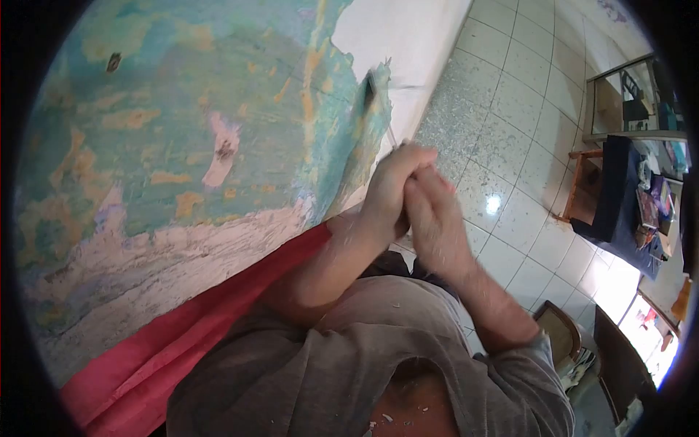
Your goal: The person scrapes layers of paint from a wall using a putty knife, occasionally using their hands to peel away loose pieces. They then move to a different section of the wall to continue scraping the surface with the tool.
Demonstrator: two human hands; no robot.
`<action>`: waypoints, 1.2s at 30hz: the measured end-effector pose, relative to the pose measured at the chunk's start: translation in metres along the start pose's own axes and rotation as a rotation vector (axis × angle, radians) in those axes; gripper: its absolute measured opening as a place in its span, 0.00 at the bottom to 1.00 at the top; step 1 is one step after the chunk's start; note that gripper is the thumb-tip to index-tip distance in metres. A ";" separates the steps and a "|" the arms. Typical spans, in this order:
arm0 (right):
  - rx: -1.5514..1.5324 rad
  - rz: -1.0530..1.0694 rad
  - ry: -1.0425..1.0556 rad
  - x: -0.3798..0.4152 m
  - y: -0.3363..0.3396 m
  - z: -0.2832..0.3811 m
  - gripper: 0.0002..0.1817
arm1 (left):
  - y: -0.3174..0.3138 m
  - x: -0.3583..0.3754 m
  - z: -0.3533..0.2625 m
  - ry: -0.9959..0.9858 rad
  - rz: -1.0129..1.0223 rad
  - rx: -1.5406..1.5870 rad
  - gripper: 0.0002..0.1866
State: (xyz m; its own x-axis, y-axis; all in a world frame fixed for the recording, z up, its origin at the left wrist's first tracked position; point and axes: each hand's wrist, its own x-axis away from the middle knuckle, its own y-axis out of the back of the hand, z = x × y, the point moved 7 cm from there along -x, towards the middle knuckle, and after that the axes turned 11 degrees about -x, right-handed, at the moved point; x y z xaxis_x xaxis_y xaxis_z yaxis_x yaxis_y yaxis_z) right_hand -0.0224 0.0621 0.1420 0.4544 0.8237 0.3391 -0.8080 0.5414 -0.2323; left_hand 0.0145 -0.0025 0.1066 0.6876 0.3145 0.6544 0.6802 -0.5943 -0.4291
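Observation:
Both of my hands are clasped together in front of my chest, around the handle end of a thin scraper-like tool [370,89]. My left hand [393,182] is on the wall side and my right hand [435,218] presses against it. The tool's dark, blurred head meets the wall [255,131], at the border between peeling green paint and a bare white patch. Most of the handle is hidden inside my fingers.
Paint flakes lie scattered over the tiled floor [502,109]. Red cloth [196,313] runs along the wall's lower edge. At the right are a dark cloth-covered table [615,197] with items, a glass-fronted cabinet [633,136] and a chair [559,328].

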 end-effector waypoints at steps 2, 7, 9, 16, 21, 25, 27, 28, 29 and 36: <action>-0.010 0.002 0.040 -0.007 0.006 0.003 0.14 | -0.008 -0.007 -0.004 -0.033 0.014 0.013 0.15; 0.251 -0.067 0.465 0.040 0.004 0.005 0.19 | -0.009 0.021 0.023 -0.136 0.080 -0.016 0.14; 0.233 -0.081 0.431 0.015 0.008 0.014 0.19 | -0.007 0.005 0.008 -0.148 0.074 -0.024 0.13; 0.185 -0.092 0.279 -0.004 0.027 0.012 0.17 | -0.023 -0.017 -0.001 -0.113 0.049 0.016 0.11; 0.040 0.000 -0.053 -0.031 0.027 0.002 0.16 | -0.015 -0.033 -0.011 -0.074 0.016 0.074 0.13; 0.107 -0.081 0.092 -0.017 0.045 0.002 0.11 | -0.028 -0.036 0.012 -0.050 0.024 0.173 0.11; 0.170 -0.003 0.141 0.015 0.030 -0.003 0.11 | -0.023 -0.008 0.029 -0.008 0.038 0.150 0.11; 0.105 -0.033 0.182 0.035 0.018 0.003 0.11 | -0.022 0.011 0.030 -0.052 0.055 0.090 0.12; 0.039 -0.065 0.224 0.043 0.011 0.008 0.12 | -0.020 0.023 0.025 -0.097 0.072 0.029 0.12; 0.039 -0.052 0.205 -0.013 0.019 0.015 0.17 | -0.022 -0.011 -0.007 0.010 0.029 0.059 0.13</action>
State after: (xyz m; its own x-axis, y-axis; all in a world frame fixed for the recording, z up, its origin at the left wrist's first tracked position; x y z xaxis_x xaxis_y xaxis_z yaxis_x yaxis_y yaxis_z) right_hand -0.0490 0.0589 0.1465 0.5596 0.8139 0.1561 -0.7935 0.5805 -0.1827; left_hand -0.0094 0.0018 0.1131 0.7048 0.2898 0.6475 0.6740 -0.5583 -0.4838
